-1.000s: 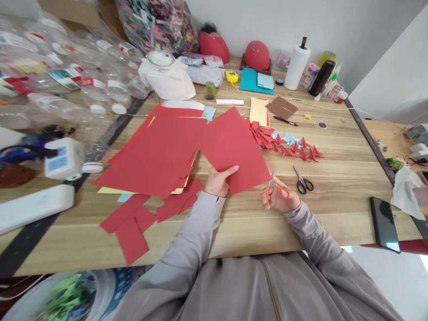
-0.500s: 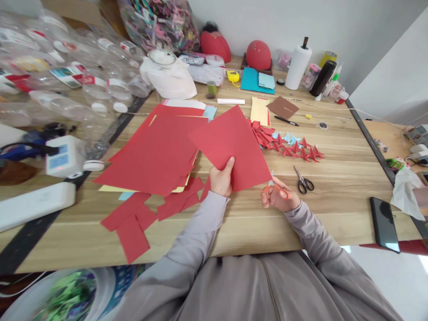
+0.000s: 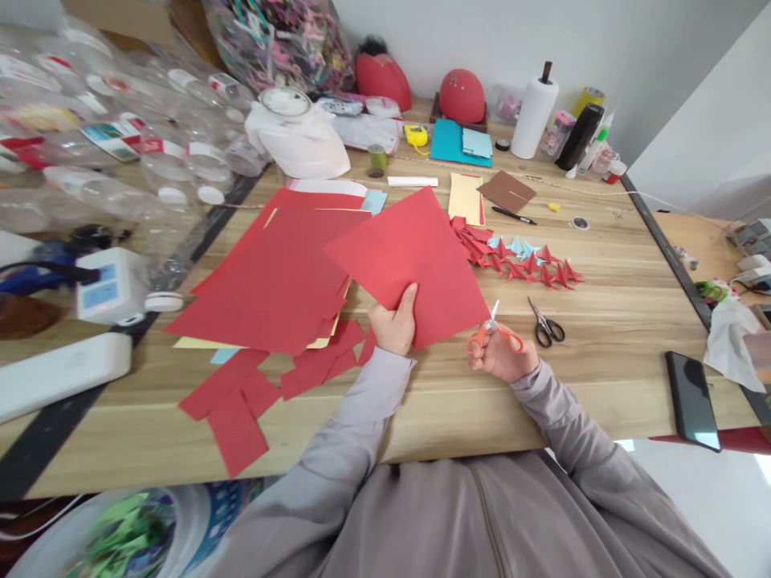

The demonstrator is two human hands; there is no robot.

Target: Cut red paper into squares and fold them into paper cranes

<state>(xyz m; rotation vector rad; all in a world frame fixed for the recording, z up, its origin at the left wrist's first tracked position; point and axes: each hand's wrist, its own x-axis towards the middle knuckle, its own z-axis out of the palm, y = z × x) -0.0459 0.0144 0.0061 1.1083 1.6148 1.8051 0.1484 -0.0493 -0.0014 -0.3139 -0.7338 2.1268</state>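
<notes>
A sheet of red paper (image 3: 415, 257) is raised over the table, pinched near its lower edge by my left hand (image 3: 394, 323), thumb on top. My right hand (image 3: 504, 353) is closed on orange-handled scissors (image 3: 493, 319), whose blades point up and lie just right of the sheet's corner, apart from it. Larger red sheets (image 3: 277, 281) lie stacked to the left, over some yellow paper. Cut red paper pieces (image 3: 238, 433) are scattered nearer to me. Folded red paper stars (image 3: 530, 269) with a few light blue ones lie beyond my right hand.
Black scissors (image 3: 547, 325) and a phone (image 3: 692, 400) lie to the right. Clear plastic bottles (image 3: 132, 152) crowd the left side. Along the back stand a white roll (image 3: 536, 118), a black bottle (image 3: 581, 138) and a red dome (image 3: 462, 96). A bin (image 3: 186, 530) with scraps stands below the table.
The scissors have come away from the sheet's right corner, and their blades now show clear of it. My left hand and the sheet have shifted slightly left.
</notes>
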